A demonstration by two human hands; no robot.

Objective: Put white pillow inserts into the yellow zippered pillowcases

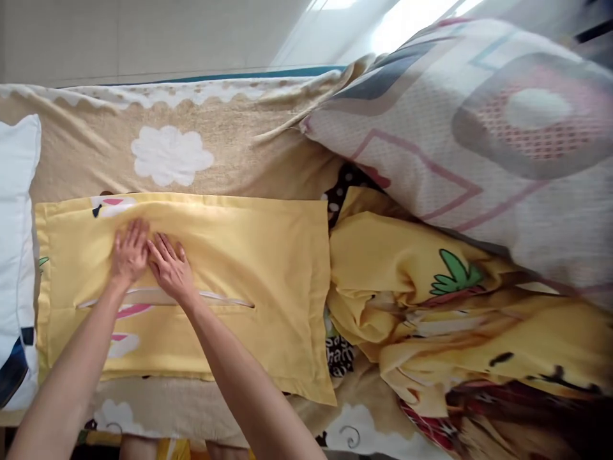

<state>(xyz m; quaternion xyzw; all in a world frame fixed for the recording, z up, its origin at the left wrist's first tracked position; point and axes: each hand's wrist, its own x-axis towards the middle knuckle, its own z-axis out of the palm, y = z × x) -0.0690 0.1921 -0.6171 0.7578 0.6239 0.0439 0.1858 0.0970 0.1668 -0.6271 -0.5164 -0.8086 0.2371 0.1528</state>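
A yellow pillowcase (278, 255) lies spread out on the bed, with a wide flanged border and a long slit opening across its lower middle, where a paler inside shows. White and pink printed patches mark its left part. My left hand (130, 250) rests palm down on the cloth above the slit, fingers spread and a little blurred. Just to its right, my right hand (170, 263) presses flat on the same cloth, fingers stretched out. Neither hand grips anything, and shallow creases run out from around them.
Under the pillowcase is a tan sheet (230, 134) with white cloud prints. A white pillow (16, 191) sits at the left edge. To the right are crumpled yellow bedding (378, 255) and a large patterned pillow (407, 121). Pale floor (167, 38) lies beyond the bed's far edge.
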